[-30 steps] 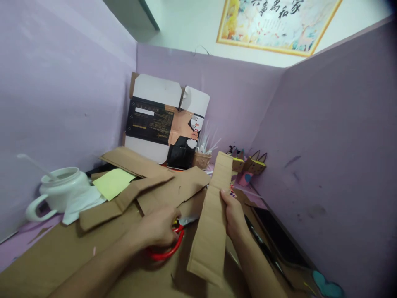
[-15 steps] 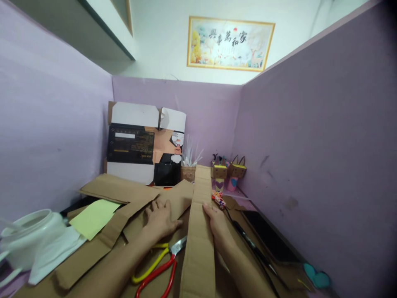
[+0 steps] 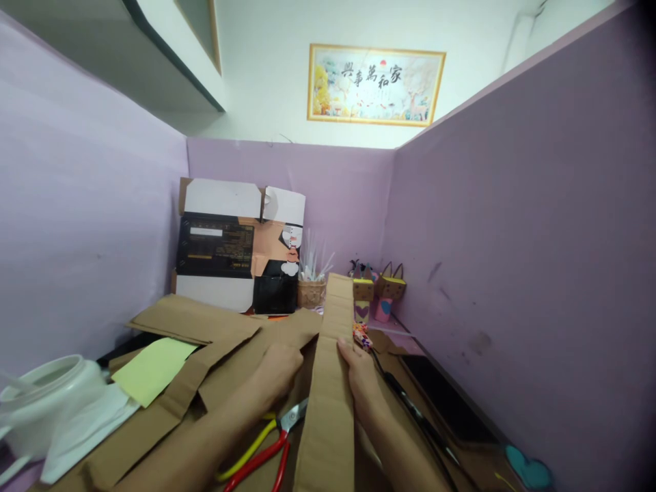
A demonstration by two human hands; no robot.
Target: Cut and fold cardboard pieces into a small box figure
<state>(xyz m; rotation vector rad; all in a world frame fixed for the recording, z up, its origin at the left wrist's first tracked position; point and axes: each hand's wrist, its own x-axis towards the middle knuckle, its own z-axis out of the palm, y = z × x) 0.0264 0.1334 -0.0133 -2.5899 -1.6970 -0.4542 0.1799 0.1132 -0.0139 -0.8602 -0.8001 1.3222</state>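
Observation:
A long cardboard strip [image 3: 328,403] stands up in front of me, tilted away. My right hand [image 3: 361,376] grips its right edge, thumb on the near face and the other fingers hidden. Left of the strip, my left hand [image 3: 279,372] is curled over a cardboard piece [image 3: 230,376]; whatever its fingers hold is hidden. Scissors [image 3: 264,447] with one yellow and one red handle lie below my left hand, their blades reaching the strip's left edge.
A white pot [image 3: 56,396] and a yellow-green sheet [image 3: 154,369] are at the left. An unfolded box [image 3: 220,246] leans at the back beside a basket [image 3: 311,292]. A black tablet-like slab [image 3: 445,400] lies right, inside purple partitions [image 3: 512,260].
My left hand has gone from spread fingers to curled ones and shifted slightly right. My right hand keeps its hold on the strip. The camera view has tilted up a little.

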